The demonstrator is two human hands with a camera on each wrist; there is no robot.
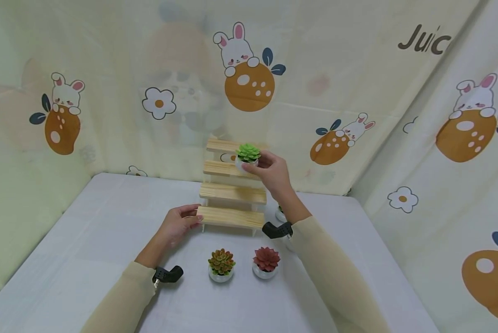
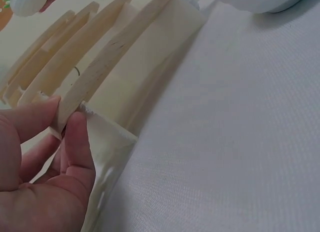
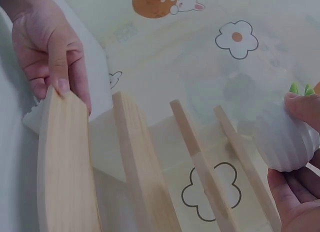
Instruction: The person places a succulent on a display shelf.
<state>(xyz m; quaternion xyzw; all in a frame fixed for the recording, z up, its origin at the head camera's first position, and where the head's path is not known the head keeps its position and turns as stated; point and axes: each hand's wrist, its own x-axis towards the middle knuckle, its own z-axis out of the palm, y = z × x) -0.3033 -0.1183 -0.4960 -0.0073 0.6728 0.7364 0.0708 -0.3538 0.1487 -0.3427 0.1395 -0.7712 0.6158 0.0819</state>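
A small wooden tiered shelf (image 1: pixel 232 216) with white side supports stands near the back of the table. My left hand (image 1: pixel 180 225) pinches the left end of its lowest step between thumb and fingers, as the left wrist view shows close up. In my right hand (image 1: pixel 272 172) is a green potted succulent (image 1: pixel 248 153), gripped by its white ribbed pot (image 3: pixel 285 137). The pot is held up in front of the upper steps and overlaps them in the head view. The steps bear no other pots.
On the table (image 1: pixel 107 240) in front of the shelf stand an orange-green succulent (image 1: pixel 221 263) and a red succulent (image 1: pixel 266 261), both in white pots. Another pot (image 1: pixel 280 214) is partly hidden behind the right forearm. A printed curtain (image 1: pixel 182 55) hangs close behind the shelf.
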